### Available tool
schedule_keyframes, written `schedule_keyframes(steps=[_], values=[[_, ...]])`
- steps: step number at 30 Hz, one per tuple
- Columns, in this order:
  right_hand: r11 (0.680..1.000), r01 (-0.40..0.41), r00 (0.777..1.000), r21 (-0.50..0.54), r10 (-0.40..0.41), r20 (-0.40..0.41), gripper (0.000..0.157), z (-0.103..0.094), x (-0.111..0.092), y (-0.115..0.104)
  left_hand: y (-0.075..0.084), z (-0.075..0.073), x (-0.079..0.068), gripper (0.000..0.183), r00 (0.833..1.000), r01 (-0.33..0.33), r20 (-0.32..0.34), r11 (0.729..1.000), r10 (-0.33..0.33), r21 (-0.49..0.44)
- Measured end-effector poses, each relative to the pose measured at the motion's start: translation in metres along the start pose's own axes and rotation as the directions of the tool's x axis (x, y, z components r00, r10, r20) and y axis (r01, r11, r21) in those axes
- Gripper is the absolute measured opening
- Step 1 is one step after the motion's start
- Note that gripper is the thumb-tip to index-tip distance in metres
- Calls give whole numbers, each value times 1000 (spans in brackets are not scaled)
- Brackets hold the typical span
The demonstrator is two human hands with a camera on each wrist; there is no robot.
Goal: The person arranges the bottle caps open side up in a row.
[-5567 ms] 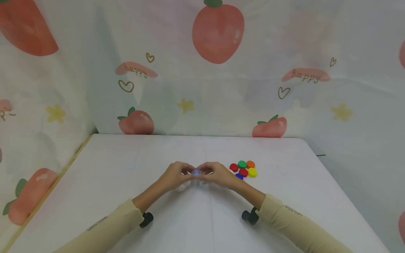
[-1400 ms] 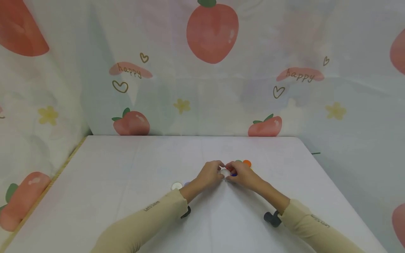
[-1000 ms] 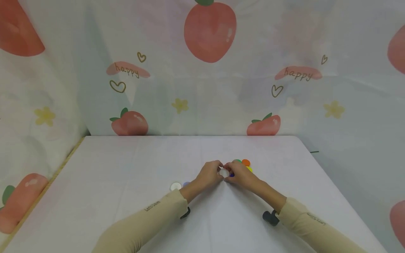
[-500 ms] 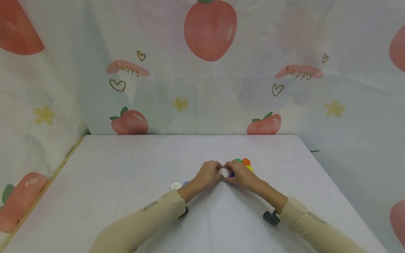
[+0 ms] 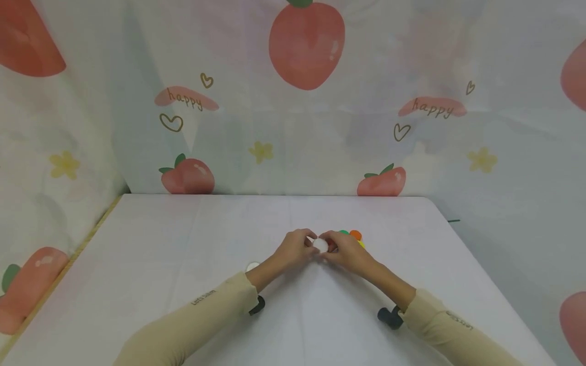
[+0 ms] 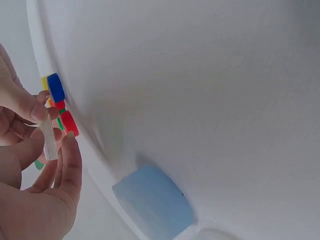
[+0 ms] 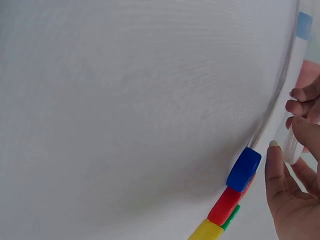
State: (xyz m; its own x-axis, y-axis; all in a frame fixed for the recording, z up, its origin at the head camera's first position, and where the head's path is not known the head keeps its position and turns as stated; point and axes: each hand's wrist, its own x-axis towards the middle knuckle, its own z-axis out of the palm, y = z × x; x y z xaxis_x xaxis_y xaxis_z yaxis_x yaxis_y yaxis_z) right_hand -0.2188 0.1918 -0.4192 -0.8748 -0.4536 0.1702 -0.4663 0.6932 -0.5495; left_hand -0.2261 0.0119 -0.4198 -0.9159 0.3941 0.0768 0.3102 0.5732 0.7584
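Both hands meet near the middle of the table over a white, ridged bottle cap (image 5: 320,246). My left hand (image 5: 293,248) pinches it from the left and my right hand (image 5: 349,251) from the right, fingertips at its rim. From the left wrist the cap (image 6: 50,142) shows edge-on and translucent, raised between the thumbs and fingers. Just beyond the right hand lie coloured caps: a green cap (image 5: 344,232), an orange cap (image 5: 355,235) and a yellow cap (image 5: 361,244). The right wrist view adds a blue cap (image 7: 244,169) and a red cap (image 7: 224,206), partly overlapping.
Behind the left forearm, a pale white cap (image 5: 253,266) lies on the white table (image 5: 220,223). A light blue cap (image 6: 155,202) stands near it in the left wrist view. A fruit-printed cloth (image 5: 293,127) hangs along the table's far edge.
Several seconds ago both hands held a light blue cap farther left; that cap now lies on the table. Over the last half second the hands shifted slightly left and up with the white cap.
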Motion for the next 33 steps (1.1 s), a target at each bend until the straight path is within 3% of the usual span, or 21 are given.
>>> schedule_keyframes(steps=[5, 10, 15, 21, 24, 33], values=[[996, -73, 997, 50, 74, -22, 42, 3, 1, -4, -2, -7, -2, 30, 1000, 18, -19, 999, -19, -30], [970, -160, 986, 183, 166, -18, 41, 6, 2, -8, -7, -13, -4, 32, 999, 31, -16, 998, -32, -63], [939, -184, 981, 290, 193, -2, 39, 9, 5, -14, -8, -23, -8, 33, 999, 27, -17, 996, -28, -83], [902, -193, 979, 386, 206, 9, 33, 10, 9, -20, -9, -28, -12, 28, 999, 43, -25, 985, -48, -170], [865, -228, 971, 447, 237, 38, 34, 11, 10, -20, -11, -29, -14, 26, 998, 42, -35, 976, -51, -213], [703, -318, 946, 636, 282, 161, 36, 10, 14, -21, -15, -34, -19, 22, 997, 13, -70, 975, -29, -224]])
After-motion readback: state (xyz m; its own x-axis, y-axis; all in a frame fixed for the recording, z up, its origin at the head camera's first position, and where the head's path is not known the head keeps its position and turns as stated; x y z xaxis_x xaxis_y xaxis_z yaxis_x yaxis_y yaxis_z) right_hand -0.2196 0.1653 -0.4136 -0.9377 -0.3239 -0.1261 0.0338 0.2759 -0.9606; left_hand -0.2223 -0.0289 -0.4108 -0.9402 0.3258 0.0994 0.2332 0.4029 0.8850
